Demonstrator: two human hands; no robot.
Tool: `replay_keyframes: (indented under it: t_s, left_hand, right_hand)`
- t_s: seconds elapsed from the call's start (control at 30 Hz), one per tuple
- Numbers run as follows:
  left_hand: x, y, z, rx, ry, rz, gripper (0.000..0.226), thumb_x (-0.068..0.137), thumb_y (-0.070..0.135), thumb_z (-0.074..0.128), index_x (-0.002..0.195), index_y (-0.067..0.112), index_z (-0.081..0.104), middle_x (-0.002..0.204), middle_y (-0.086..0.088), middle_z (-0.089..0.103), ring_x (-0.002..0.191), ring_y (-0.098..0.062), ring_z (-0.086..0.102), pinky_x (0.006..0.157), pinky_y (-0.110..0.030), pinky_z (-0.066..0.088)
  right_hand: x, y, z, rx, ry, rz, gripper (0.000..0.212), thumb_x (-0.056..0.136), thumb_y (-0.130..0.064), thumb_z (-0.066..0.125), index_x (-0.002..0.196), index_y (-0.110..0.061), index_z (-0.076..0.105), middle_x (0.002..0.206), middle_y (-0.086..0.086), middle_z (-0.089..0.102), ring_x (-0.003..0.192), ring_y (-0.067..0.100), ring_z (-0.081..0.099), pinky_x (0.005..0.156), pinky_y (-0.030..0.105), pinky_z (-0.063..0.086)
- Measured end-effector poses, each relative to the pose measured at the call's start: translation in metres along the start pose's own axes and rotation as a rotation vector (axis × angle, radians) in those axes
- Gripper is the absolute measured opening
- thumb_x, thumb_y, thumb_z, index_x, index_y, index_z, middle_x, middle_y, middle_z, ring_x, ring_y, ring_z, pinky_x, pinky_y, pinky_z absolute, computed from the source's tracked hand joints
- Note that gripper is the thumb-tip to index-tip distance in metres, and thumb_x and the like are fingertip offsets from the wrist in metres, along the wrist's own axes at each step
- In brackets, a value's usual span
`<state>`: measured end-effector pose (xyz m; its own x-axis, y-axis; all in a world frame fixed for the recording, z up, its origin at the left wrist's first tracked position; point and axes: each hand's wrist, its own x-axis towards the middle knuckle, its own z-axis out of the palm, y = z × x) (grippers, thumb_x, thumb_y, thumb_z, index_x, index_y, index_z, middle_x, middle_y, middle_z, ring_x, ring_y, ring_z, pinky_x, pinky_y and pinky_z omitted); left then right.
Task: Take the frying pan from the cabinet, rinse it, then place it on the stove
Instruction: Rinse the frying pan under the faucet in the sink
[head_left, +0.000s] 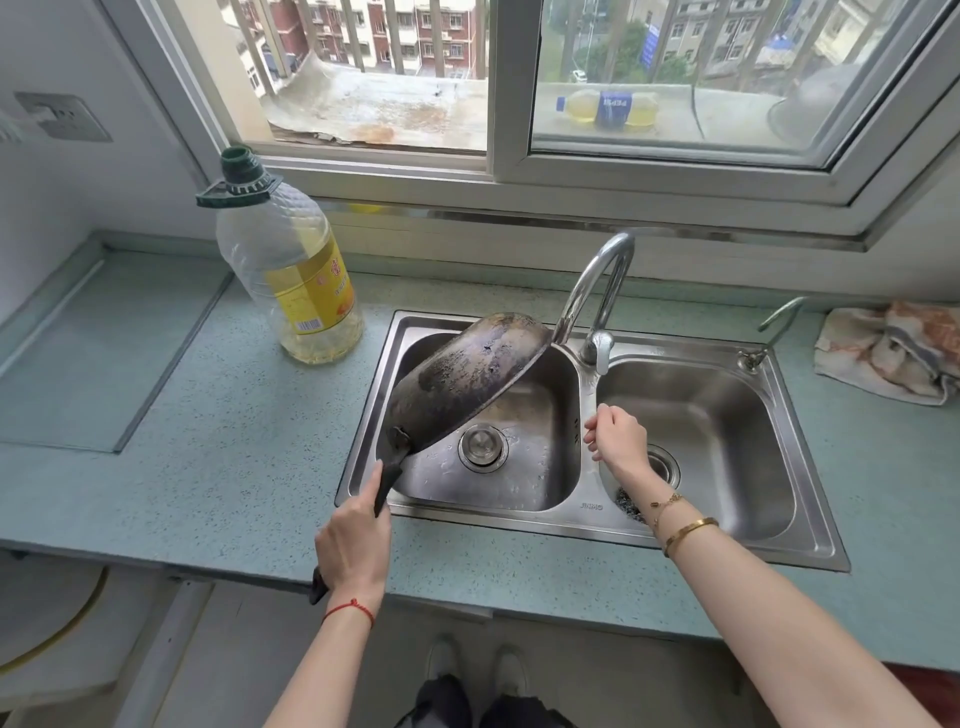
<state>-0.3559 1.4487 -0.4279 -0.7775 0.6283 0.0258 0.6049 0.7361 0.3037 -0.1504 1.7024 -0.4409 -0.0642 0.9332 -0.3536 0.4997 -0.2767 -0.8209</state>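
Gripping the black handle, the left hand (355, 540) is holding one frying pan (467, 375) tilted over the left basin of the sink (582, 525), its fingers wrapped fully around the handle. The pan's blackened underside is facing up toward the camera, its far rim is lying close against the neck of the faucet (597, 291), and its handle is sloping down over the sink's front left corner. The right hand (618, 441) is hanging loosely curled — fingers partly bent, gripping nothing — over the divider between the two basins, in a thin stream of water that is falling from the spout. Each basin is showing one drain; a dark scouring pad (628, 506) is lying in the right basin beside the wrist. Two bracelets are sitting on the right wrist, and one red string is sitting on the left. One large oil bottle (291, 275) is standing upright on the counter (234, 467) left of the sink, and one crumpled cloth (891, 353) is lying at the far right. A smaller second tap (774, 327) is standing at the sink's back right corner — two taps in all.
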Motion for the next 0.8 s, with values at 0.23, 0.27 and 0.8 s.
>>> replay_keyframes:
  t_s: [0.23, 0.27, 0.8]
  left_hand:
    - [-0.006, 0.003, 0.008, -0.005, 0.043, 0.018, 0.055, 0.072, 0.010, 0.087, 0.122, 0.029, 0.073, 0.048, -0.006, 0.058, 0.037, -0.022, 0.041, 0.044, -0.023, 0.031]
    - [-0.008, 0.005, 0.008, -0.024, 0.035, -0.005, 0.055, 0.074, 0.010, 0.086, 0.124, 0.029, 0.071, 0.051, -0.008, 0.061, 0.038, -0.026, 0.049, 0.044, -0.026, 0.035]
    - [-0.019, 0.016, 0.015, -0.075, -0.016, -0.070, 0.042, 0.086, 0.019, 0.077, 0.126, 0.028, 0.069, 0.067, -0.011, 0.073, 0.058, -0.033, 0.068, 0.052, -0.036, 0.051]
  right_hand:
    - [0.015, 0.001, -0.017, -0.031, 0.084, -0.016, 0.030, 0.098, -0.023, 0.040, 0.092, -0.007, 0.065, 0.090, 0.013, 0.071, 0.087, 0.029, 0.064, 0.081, 0.051, 0.058]
    - [0.018, -0.001, -0.018, -0.046, 0.082, -0.024, 0.030, 0.098, -0.023, 0.040, 0.099, -0.007, 0.066, 0.098, 0.013, 0.071, 0.098, 0.030, 0.064, 0.089, 0.053, 0.055]
    - [-0.040, -0.041, 0.044, 0.500, -0.109, 0.090, 0.036, 0.098, -0.039, 0.055, 0.084, -0.010, 0.069, 0.083, 0.004, 0.070, 0.073, 0.013, 0.062, 0.058, 0.023, 0.050]
